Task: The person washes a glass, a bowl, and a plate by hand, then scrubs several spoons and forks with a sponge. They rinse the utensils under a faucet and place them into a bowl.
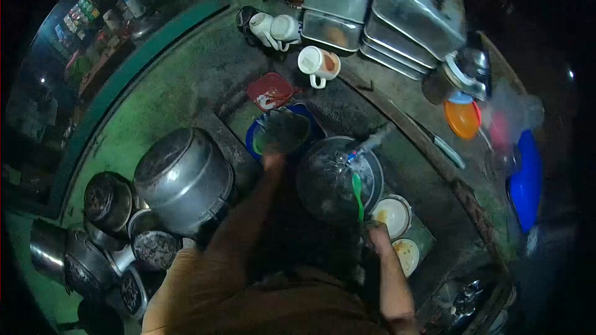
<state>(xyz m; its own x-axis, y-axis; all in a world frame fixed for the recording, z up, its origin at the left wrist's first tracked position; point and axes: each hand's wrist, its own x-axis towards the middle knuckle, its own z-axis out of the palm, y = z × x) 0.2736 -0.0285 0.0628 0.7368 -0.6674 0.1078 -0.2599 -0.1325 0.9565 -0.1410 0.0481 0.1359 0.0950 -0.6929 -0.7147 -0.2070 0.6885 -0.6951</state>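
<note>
My right hand (375,237) is closed round the handle of a green plastic spoon (357,189). The spoon's oval head points up over a large round metal basin (377,177) with water in it. A tap (375,138) with a blue part at its mouth sticks out over this basin. My left hand (273,156) reaches to a blue basin (253,142), in which a dark rounded shape with a greenish rim shows; its fingers are blurred and partly hidden. White bowls with yellow stains (397,214) stand just beside my right hand.
Big metal pots (180,174) are piled at the left. On the ledge above stand a white mug (320,65), stacked metal trays (335,9) and a knife (448,151). An orange bowl (462,119) and a blue plastic item (526,180) lie right. A red dish (271,89) sits behind the blue basin.
</note>
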